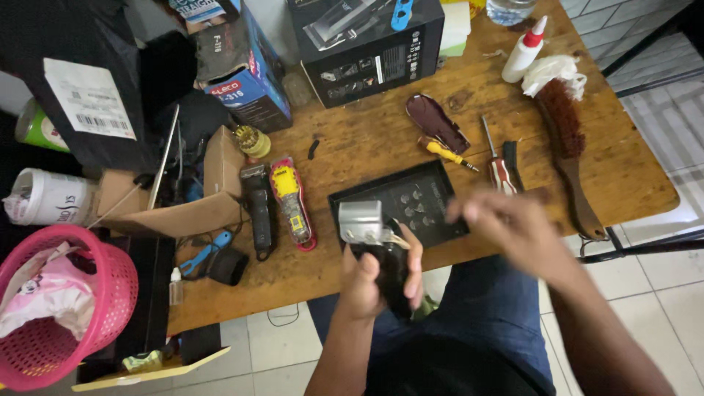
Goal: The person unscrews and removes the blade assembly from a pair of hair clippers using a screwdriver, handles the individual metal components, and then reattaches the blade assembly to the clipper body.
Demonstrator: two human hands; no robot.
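Over counter (352, 139) edge, left hand (367, 282) grip wraps black hair clipper (378, 253), blade end up; right hand (513, 227) blurred just beside, grip state unclear.

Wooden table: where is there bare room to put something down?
On the wooden table, bare patches lie between the black box and black tray, and right of the brush. The left end is crowded around the open carton. The left hand holds a hair clipper.
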